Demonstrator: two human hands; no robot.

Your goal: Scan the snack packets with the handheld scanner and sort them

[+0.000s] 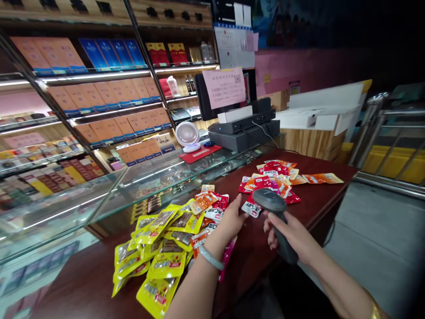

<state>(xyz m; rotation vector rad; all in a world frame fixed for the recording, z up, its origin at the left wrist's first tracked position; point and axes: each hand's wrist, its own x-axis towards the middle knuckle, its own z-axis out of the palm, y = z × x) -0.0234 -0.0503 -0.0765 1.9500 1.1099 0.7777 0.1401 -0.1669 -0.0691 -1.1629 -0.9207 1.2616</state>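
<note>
My right hand (pixel 294 235) is wrapped round the handle of a dark grey barcode scanner (pixel 270 200), its head raised over the dark red table. My left hand (pixel 232 218), a pale bangle on its wrist, reaches forward with fingers stretched out and nothing visible in them. Just beyond its fingertips lies a red and white snack packet (pixel 251 207), partly behind the scanner. A pile of yellow snack packets (pixel 168 259) sits left of my forearm. Orange and red packets (pixel 203 202) lie between that pile and my left hand, some hidden under the arm.
A second heap of red and orange packets (pixel 270 179) lies further back on the table (pixel 318 197). Behind are a glass display counter (pixel 133 195), a cash register (pixel 244 128) and a small round fan (pixel 187 135). Metal railings (pixel 388 146) stand at the right.
</note>
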